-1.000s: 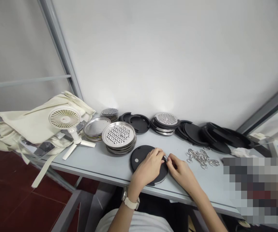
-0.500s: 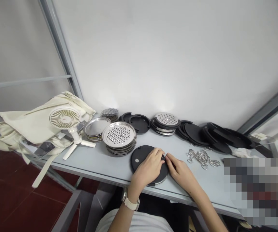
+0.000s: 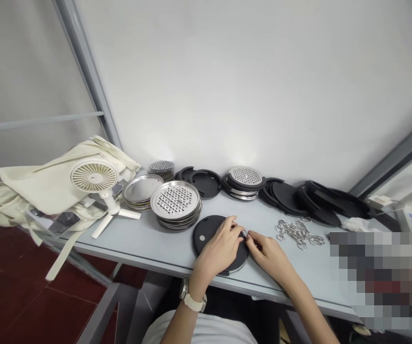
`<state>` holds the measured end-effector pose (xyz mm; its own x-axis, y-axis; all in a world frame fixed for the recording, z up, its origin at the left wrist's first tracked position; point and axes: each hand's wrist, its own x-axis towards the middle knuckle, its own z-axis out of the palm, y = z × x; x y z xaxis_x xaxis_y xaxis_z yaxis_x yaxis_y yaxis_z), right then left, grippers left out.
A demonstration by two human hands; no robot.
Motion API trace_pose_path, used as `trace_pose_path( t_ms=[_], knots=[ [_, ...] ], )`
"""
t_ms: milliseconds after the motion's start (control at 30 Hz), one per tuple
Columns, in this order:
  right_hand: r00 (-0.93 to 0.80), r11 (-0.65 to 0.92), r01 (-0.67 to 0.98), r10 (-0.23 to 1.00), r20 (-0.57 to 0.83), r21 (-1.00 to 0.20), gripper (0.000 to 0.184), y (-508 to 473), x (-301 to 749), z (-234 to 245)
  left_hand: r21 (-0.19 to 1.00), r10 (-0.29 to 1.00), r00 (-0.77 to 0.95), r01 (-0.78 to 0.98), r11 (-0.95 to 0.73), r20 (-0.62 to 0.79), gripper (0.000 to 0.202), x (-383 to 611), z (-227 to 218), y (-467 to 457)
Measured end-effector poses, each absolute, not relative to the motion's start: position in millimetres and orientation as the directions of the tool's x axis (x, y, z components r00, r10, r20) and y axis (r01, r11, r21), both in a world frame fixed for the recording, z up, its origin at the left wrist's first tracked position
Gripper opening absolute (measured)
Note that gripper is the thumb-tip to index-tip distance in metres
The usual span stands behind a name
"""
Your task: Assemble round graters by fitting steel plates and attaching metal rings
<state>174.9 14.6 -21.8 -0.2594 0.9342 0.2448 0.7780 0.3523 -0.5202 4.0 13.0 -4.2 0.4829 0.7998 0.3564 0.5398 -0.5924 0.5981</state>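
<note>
A round black disc with a pale dot lies at the table's front edge, and metal shows along its lower right rim. My left hand lies over it with fingers bent, gripping its right side. Just beyond the rim, my right hand pinches a small metal wire clip, mostly hidden by the fingertips, against the disc's edge. To the right is a pile of silver wire clips. Left of the disc stands a stack of round metal grater plates.
Behind are flat metal discs, black round holders, a stack topped with a perforated plate and more black covers. A white fan and cream bag occupy the left end. The far right is pixelated.
My left fingers have lifted and shifted slightly at the disc's edge, and a bit of the wire clip now shows between the hands. The disc stays in place.
</note>
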Motion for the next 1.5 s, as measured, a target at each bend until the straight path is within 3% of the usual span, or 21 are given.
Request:
trace_pose_path(
  t_ms=[1500],
  knots=[
    [-0.239,0.326,0.771,0.944,0.227,-0.547,0.031,11.7,172.3,-22.1,0.563,0.775,0.528,0.543,-0.623,0.347,0.024,4.9,2.5,14.0]
  ],
)
